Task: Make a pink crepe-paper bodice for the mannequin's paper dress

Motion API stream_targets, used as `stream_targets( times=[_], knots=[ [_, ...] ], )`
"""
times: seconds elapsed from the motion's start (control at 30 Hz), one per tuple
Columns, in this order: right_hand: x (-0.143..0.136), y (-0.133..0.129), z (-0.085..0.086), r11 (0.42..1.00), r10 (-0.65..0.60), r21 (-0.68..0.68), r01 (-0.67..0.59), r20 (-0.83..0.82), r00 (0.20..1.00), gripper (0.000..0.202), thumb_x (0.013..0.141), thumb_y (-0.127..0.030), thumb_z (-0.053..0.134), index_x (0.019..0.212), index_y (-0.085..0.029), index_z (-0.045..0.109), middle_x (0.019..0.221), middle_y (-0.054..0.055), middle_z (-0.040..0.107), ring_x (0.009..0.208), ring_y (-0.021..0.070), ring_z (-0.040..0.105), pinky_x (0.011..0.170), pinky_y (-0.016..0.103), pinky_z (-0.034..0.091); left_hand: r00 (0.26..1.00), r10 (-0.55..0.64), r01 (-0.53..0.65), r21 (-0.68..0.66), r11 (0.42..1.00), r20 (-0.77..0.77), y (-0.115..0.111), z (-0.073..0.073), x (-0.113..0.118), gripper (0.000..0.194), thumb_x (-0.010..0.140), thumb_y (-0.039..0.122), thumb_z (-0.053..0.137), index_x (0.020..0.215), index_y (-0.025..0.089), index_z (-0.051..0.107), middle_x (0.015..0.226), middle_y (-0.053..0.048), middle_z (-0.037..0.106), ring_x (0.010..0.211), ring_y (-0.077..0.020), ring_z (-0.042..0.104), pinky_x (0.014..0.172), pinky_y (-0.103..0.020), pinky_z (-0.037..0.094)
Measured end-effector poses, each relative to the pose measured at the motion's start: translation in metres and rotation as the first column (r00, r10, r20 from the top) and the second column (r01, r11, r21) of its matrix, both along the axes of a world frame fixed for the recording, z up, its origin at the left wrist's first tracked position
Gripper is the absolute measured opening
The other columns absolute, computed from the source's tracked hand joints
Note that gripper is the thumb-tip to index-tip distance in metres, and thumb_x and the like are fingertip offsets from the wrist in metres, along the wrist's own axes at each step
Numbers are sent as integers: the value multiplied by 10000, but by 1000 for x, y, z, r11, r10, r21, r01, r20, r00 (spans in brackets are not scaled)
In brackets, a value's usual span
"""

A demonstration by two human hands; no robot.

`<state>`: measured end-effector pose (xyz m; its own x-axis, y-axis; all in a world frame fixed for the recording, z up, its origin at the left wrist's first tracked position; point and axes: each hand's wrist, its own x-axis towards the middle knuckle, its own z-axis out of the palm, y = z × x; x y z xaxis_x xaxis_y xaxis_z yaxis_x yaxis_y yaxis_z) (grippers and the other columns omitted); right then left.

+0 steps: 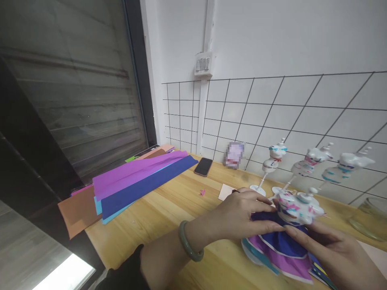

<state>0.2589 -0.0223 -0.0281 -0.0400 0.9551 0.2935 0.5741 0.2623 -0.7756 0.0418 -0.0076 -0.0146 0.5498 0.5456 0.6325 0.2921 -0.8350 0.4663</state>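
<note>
A small white mannequin [298,209] with pink and blue painted marks stands at the lower right, tilted in view. Around its waist sits a layered skirt [281,243] in dark blue, purple and light blue with pale edges, apparently crepe paper. My left hand [242,213], with a green bangle on the wrist, closes on the top blue layer from the left. On the other side my right hand [335,245] grips the same layer, its thumb or finger at the front waist near my left thumb. Some fingertips are hidden behind the mannequin.
Several similar mannequins [273,157] stand along the wall grid. Sheets of coloured paper [145,181] overhang the table's left edge. A phone [203,166] lies towards the back, near a pink scrap [202,192]. A glass jar [370,219] stands far right.
</note>
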Motion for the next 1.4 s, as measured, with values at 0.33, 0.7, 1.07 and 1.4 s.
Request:
stream_targets(
  times=[0.33,0.7,1.07,1.4],
  knots=[
    [-15,-12,9,980,169,101,-169,4,986,349,794,-530,596,941,-260,761,978,78,718,934,279,660,818,360,562,984,40,-22,-107,994,172,-6,3,5,287,805,305,677,1033,131,674,1107,-105,679,1064,-196,601,961,-315,449],
    [-20,-15,12,965,249,82,-248,-3,968,330,886,-470,531,1079,-272,711,1228,81,625,1158,293,555,985,426,460,972,85,-6,-335,942,221,-2,-1,6,307,760,293,714,1047,189,684,1099,-85,674,1068,-233,597,956,-372,454],
    [-12,-8,9,1000,12,-13,-14,-162,987,477,844,-551,552,1224,-276,634,1382,36,535,1374,268,339,1126,470,275,833,433,-339,-301,892,344,47,0,-42,220,753,313,709,934,189,719,959,-62,701,934,-214,639,869,-340,480],
    [-14,-3,8,997,17,-77,-27,-121,992,515,834,-561,547,1196,-212,657,1340,85,573,1324,287,421,1104,466,317,783,542,-454,-316,833,304,72,-21,-58,288,748,381,696,947,173,714,979,-85,714,937,-238,642,838,-355,483]
  ],
)
